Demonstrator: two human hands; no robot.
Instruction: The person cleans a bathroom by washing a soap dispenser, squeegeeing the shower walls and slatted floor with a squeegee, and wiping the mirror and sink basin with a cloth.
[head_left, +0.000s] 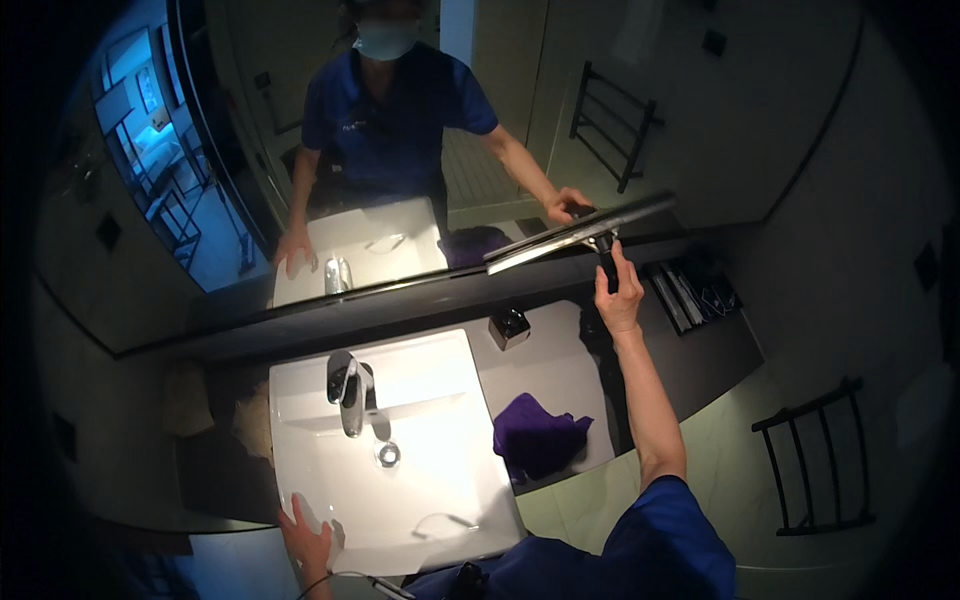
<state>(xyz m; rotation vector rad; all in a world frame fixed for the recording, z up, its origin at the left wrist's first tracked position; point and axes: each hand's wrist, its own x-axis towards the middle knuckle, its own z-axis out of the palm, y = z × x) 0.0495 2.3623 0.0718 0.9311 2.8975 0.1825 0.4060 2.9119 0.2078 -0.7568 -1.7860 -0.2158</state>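
Note:
My right hand grips the black handle of a window squeegee. The squeegee's long metal blade is held slantwise at the lower part of a wall mirror, where its reflection meets it. My left hand rests with spread fingers on the front left rim of a white washbasin, holding nothing. A chrome faucet stands at the basin's back left, above a round drain. To the right of the basin, a crumpled purple cloth lies on the dark countertop.
A small dark box stands behind the cloth. An organizer tray with slim items sits at the counter's far right. Pale crumpled material lies left of the basin. A black towel rack is on the right wall. The mirror reflects a person wearing a mask.

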